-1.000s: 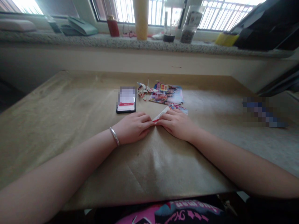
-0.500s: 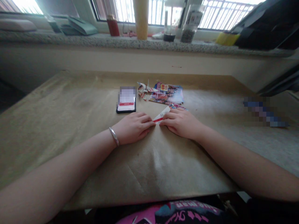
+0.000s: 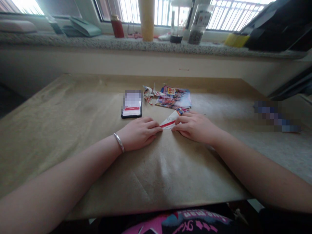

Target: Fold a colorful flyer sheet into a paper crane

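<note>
A folded piece of printed paper [image 3: 170, 121], white with red and blue print, lies on the brown-paper-covered table [image 3: 73, 123] between my hands. My left hand [image 3: 139, 132], with a silver bangle on the wrist, rests palm down and pins the paper's near tip with its fingertips pressed together. My right hand [image 3: 195, 126] lies over the paper's right part, fingers bent and pressing along its edge.
A black phone [image 3: 132, 110] lies just beyond my left hand. Behind it are small folded paper pieces [image 3: 150, 93] and a stack of colourful leaflets [image 3: 174, 98]. A granite windowsill [image 3: 97, 42] at the back holds a red bottle [image 3: 117, 26], jars and a yellow cylinder [image 3: 147, 20].
My right hand has slid to the right along the folded paper, uncovering more of its white and red face. My left hand has stayed put.
</note>
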Available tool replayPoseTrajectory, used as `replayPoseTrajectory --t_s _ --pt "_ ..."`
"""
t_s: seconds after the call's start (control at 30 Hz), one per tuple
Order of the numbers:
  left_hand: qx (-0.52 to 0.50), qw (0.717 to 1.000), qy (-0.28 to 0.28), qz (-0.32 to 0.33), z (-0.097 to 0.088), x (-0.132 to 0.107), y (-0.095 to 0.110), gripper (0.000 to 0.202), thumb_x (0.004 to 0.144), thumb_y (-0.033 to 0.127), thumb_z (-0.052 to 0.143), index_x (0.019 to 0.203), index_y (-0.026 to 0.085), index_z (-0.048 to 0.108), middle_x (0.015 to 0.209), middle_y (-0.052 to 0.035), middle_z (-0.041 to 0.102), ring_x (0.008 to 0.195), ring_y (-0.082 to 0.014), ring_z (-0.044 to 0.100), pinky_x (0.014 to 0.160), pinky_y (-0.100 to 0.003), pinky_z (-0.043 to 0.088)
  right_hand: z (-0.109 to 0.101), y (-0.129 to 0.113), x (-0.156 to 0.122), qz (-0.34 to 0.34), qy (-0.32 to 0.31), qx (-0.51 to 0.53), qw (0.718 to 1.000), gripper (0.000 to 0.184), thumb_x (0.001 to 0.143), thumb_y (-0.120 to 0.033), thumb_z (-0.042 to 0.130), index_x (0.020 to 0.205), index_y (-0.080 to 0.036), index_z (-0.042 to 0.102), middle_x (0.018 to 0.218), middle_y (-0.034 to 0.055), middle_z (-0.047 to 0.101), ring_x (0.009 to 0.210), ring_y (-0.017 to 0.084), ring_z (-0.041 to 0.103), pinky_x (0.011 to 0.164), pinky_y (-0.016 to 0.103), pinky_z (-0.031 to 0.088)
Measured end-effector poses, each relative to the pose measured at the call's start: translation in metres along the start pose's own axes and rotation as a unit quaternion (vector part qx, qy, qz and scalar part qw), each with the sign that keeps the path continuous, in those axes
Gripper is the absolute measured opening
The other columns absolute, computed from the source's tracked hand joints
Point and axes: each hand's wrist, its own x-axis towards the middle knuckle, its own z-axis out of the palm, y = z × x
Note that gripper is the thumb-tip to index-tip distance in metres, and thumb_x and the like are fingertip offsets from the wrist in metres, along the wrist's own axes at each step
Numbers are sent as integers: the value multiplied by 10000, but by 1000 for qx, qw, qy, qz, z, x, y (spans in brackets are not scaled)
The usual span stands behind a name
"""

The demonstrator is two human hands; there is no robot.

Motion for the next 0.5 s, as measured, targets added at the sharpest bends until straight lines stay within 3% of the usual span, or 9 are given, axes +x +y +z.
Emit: replayPoseTrajectory --t_s 0.27,0.5 --pt "3 1000 -5 0 0 0 0 317 899 211 456 1187 172 581 1051 -76 637 940 -195 555 822 -317 478 -3 4 -6 -4 -19 -1 1000 246 896 -225 481 999 -280 697 970 45 669 861 183 562 728 298 382" --pt "2 1000 6 -7 1 -1 -2 291 903 188 451 1145 186 613 1022 -78 644 907 -182 574 784 -306 488 0 7 -9 1 0 21 1000 253 879 -201 490 993 -285 700 997 45 668 895 186 561 740 293 413"
